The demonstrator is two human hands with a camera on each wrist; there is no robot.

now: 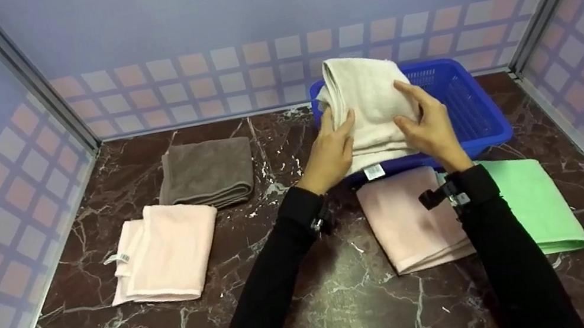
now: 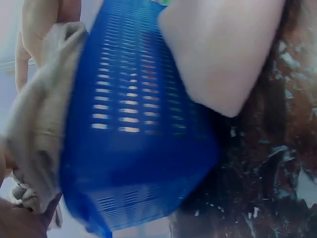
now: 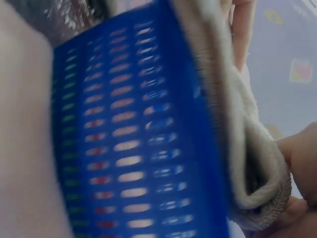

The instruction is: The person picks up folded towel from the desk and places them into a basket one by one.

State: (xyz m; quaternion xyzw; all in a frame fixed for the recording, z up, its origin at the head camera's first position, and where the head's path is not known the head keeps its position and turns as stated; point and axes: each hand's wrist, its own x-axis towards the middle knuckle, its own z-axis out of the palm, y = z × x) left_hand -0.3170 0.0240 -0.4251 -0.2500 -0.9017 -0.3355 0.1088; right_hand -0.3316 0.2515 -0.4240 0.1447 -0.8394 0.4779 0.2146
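On the near part of the dark marble table point(image 1: 324, 314), two black sleeves point(image 1: 266, 289) reach forward from the bottom of the head view, and just beyond them lie a folded pink towel point(image 1: 407, 222) and, touching its right side, a folded green towel point(image 1: 538, 198), both partly under the right forearm. To the left, well apart from these, a second pink towel point(image 1: 169, 252) lies folded with a small white tag at its left edge, and a grey towel point(image 1: 207, 173) lies just behind it. Farther on, both hands meet on a folded cream towel point(image 1: 368, 99) that stands over the near left part of a blue basket point(image 1: 475, 113). The left hand point(image 1: 329, 154) grips the towel's left edge, its fingers point(image 1: 344, 125) curled onto the top face with the thumb hidden behind the fold. The right hand point(image 1: 429, 124) presses on the towel's right side, fingers point(image 1: 410, 92) lightly bent and spread over the cloth; the right wrist view shows a fingertip against the towel's rolled edge, so the hand pinches it. The towel's lower end hangs over the basket's near rim, a white label showing there. What else lies inside the basket cannot be told; only slotted blue walls show. Behind stands a lilac wall point(image 1: 265, 12) with checked tiles.
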